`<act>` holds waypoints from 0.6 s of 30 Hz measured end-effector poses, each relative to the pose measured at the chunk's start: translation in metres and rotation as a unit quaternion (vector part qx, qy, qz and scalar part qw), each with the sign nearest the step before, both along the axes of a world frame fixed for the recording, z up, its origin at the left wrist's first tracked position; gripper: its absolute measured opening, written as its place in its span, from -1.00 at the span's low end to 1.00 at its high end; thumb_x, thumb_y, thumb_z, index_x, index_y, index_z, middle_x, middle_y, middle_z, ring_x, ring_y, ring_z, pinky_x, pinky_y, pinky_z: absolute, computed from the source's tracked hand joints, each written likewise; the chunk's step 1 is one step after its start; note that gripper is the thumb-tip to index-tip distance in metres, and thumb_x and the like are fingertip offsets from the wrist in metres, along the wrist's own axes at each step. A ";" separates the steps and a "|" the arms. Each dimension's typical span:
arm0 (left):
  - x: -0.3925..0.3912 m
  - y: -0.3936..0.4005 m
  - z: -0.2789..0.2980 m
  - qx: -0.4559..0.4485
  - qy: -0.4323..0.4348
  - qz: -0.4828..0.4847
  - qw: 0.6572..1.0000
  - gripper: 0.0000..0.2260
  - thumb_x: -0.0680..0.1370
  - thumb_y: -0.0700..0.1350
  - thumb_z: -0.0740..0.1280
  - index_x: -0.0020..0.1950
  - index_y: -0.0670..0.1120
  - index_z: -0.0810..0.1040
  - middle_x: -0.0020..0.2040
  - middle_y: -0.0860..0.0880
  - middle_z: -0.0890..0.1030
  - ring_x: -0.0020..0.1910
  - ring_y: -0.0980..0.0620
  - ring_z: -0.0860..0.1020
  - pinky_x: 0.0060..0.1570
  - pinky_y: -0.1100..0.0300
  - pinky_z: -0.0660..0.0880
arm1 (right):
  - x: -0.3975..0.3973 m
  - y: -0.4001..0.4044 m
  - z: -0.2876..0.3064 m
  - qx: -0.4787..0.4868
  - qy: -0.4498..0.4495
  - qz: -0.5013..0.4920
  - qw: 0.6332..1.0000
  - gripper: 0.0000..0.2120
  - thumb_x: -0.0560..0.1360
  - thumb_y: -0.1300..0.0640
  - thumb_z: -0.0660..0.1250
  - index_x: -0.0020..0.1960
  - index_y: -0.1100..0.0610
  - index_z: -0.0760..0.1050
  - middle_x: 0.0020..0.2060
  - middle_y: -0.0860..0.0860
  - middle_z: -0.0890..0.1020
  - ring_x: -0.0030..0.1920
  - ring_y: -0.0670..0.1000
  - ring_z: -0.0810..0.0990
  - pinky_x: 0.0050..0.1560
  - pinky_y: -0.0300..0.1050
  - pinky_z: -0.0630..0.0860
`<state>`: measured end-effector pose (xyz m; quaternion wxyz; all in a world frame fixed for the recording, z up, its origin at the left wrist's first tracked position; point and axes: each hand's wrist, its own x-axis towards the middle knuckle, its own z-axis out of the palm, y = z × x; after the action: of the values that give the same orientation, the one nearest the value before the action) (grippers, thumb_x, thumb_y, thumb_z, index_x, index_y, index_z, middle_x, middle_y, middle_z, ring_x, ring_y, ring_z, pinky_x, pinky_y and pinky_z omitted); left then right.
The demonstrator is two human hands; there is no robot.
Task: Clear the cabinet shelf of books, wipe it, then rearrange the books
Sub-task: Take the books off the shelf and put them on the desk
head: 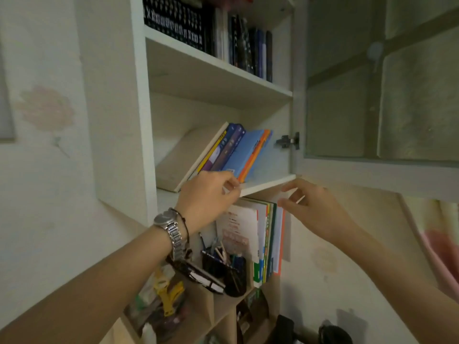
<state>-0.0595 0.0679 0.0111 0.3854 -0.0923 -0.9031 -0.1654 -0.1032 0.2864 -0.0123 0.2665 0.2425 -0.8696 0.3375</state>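
Observation:
The cabinet's lower shelf holds several books leaning to the left: a beige one, purple ones and a blue book with an orange one beside it. My left hand, a watch on its wrist, is at the lower ends of these books, with fingers and thumb curled on the blue book's bottom corner. My right hand is just under the shelf edge. It pinches the top of a thin white book with an orange edge, which stands in a row of books below the cabinet.
The upper shelf carries a row of dark books. The glass cabinet door stands open to the right. Below are a black pen holder, yellow objects and wooden cubbies. A wall is on the left.

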 end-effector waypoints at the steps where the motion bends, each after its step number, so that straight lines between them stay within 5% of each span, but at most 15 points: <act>1: -0.001 -0.002 0.006 0.005 0.008 0.004 1.000 -0.90 0.51 0.01 0.34 -0.04 0.07 0.63 -0.18 0.19 0.59 -0.15 0.16 0.58 -0.13 0.19 0.53 | -0.002 -0.003 0.007 -0.003 0.006 0.006 1.000 -0.78 0.52 0.01 0.35 0.14 0.01 0.51 -0.18 -0.09 0.58 -0.17 -0.05 0.55 -0.12 -0.13 0.45; 7: -0.013 -0.011 0.039 0.037 0.030 0.054 0.997 -0.87 0.51 0.01 0.34 0.02 0.08 0.61 -0.10 0.15 0.62 -0.16 0.16 0.53 -0.26 0.28 0.38 | -0.017 -0.022 0.038 -0.020 0.028 0.032 0.999 -0.77 0.51 0.00 0.35 0.15 0.01 0.51 -0.13 -0.05 0.60 -0.13 -0.02 0.56 -0.06 -0.08 0.51; 18: -0.070 -0.026 0.043 0.110 0.078 0.124 0.983 -0.71 0.52 -0.09 0.34 0.24 -0.02 0.52 0.16 -0.01 0.59 0.09 0.00 0.55 -0.15 0.23 0.36 | -0.054 -0.046 0.055 -0.042 0.042 0.063 0.996 -0.75 0.53 0.04 0.34 0.20 0.02 0.50 -0.14 -0.08 0.56 -0.15 -0.09 0.52 -0.12 -0.14 0.42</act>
<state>-0.1298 0.0419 0.0538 0.4800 0.0509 -0.8510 -0.2068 -0.1569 0.2409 0.0427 0.2913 0.2994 -0.8258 0.3788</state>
